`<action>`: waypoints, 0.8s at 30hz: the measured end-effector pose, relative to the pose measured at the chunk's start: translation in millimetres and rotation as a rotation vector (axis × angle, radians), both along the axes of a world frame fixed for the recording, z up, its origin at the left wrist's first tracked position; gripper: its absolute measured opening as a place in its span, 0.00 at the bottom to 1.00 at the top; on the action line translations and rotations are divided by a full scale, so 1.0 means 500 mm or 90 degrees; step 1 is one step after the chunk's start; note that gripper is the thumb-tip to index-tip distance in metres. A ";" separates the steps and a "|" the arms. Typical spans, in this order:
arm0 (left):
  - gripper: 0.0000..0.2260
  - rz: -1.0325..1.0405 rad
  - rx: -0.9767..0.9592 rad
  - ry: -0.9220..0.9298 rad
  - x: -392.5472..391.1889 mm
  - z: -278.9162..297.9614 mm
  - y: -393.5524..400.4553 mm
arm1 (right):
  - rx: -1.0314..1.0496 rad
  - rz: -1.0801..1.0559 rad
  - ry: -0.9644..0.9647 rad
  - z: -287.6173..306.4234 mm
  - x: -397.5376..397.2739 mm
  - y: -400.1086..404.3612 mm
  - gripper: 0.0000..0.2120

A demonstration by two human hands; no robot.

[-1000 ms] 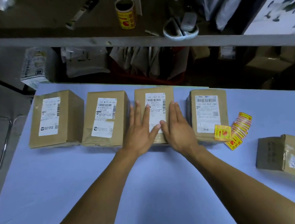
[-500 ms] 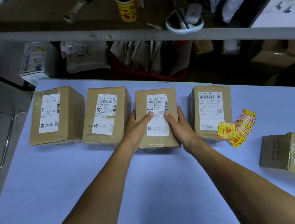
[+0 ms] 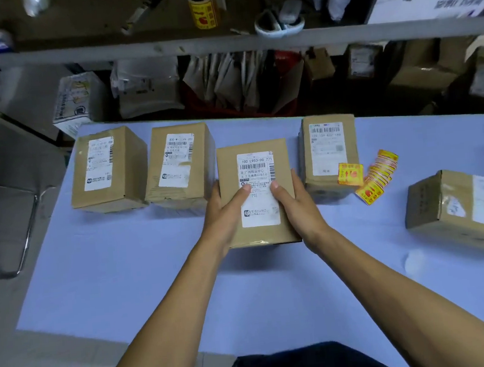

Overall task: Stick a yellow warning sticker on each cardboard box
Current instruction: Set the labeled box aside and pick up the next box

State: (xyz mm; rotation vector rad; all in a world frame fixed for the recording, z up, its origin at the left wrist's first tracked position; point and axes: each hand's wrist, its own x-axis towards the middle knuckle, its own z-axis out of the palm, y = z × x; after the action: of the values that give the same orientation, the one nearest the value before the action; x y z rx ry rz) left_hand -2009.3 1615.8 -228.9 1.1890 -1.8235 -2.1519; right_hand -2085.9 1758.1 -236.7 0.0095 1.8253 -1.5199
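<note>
At frame centre, the left hand (image 3: 223, 214) and right hand (image 3: 297, 207) clasp the brown cardboard box (image 3: 257, 193) by its sides, thumbs on its white label, probably positioning it for a yellow warning sticker (image 3: 376, 176).

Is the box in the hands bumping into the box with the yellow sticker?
Apart. The head view shows a strip of blue table between the held box and the stickered box; the right hand sits in that gap.

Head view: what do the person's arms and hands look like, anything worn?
Both forearms are bare up to the frame edge: no sleeves show. The left hand and right hand have no gloves, rings or watch visible. Nails are short and unpainted.
</note>
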 end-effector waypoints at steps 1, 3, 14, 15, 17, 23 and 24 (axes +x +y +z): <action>0.16 -0.004 0.004 -0.003 0.026 -0.002 0.021 | -0.002 0.003 0.000 0.002 0.025 0.023 0.38; 0.18 -0.012 0.006 -0.012 0.079 -0.012 0.065 | 0.001 0.014 0.009 0.001 0.077 0.071 0.33; 0.23 -0.116 0.039 -0.104 0.183 -0.083 0.266 | 0.118 -0.025 -0.042 -0.054 0.204 0.290 0.41; 0.23 -0.126 0.035 -0.105 0.175 -0.087 0.275 | 0.119 -0.033 -0.041 -0.056 0.198 0.300 0.42; 0.22 -0.144 0.018 -0.110 0.153 -0.090 0.294 | 0.117 -0.054 -0.042 -0.059 0.185 0.321 0.43; 0.24 -0.180 -0.030 -0.129 0.100 -0.085 0.315 | 0.106 -0.096 -0.036 -0.069 0.150 0.345 0.43; 0.25 -0.181 -0.038 -0.134 0.096 -0.085 0.318 | 0.107 -0.097 -0.037 -0.071 0.147 0.347 0.43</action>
State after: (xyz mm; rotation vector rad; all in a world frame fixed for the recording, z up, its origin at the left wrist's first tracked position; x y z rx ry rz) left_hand -1961.1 1774.8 -271.4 1.2516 -2.2528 -2.1605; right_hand -2012.3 1931.5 -272.3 0.2754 1.9368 -1.4484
